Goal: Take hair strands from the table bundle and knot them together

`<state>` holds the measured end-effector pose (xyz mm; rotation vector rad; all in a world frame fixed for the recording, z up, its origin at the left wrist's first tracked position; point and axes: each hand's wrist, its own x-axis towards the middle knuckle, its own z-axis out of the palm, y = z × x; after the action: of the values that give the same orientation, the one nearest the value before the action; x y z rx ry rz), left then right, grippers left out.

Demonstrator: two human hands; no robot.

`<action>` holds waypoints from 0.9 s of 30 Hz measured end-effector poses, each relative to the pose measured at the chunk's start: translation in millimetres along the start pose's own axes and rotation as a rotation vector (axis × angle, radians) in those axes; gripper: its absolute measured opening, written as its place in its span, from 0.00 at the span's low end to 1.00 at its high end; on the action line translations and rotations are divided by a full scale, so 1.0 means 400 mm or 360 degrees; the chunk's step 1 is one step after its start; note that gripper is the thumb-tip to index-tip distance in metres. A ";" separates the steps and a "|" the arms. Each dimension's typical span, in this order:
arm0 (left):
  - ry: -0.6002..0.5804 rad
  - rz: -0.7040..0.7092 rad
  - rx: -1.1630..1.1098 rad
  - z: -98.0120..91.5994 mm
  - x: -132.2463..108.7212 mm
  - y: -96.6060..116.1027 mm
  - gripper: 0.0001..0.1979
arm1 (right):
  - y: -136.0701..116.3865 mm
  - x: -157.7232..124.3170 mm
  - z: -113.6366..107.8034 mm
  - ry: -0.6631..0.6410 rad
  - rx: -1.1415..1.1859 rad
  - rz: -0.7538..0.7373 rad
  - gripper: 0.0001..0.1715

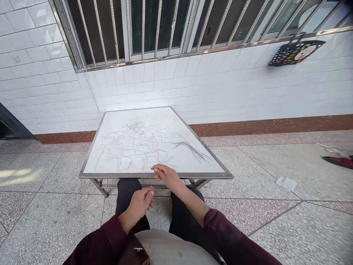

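My left hand (140, 201) is in front of the table's near edge, above my lap, thumb and fingers pinched together. Just above and to its right, my right hand (165, 174) reaches over that edge, also in a pinch. Whatever lies between the fingertips is too thin to make out. On the white tabletop (165, 117) many thin dark bent strands (135, 150) lie spread out, wire-like in look. A loose tangle of strands (135, 127) sits toward the back. At the right is a bundle of straighter dark strands (191, 149).
The table has a grey metal rim (204, 144) and metal legs. Behind it stands a white tiled wall (220, 84) with a barred window (157, 29). A patterned bag (295, 53) hangs from the bars. White paper (286, 183) and a dark red shoe (339, 162) are at the right.
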<state>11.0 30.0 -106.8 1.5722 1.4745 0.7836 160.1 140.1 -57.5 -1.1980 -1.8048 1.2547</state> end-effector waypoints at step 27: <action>0.0497 0.0703 0.0823 -0.070 -0.016 -0.285 0.14 | 0.002 0.246 0.125 -0.0168 -0.0453 0.0021 0.19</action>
<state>-68.3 25.0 -193.2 2.3017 1.6627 0.9813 78.8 212.6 -76.0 -1.3177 -2.1104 1.1124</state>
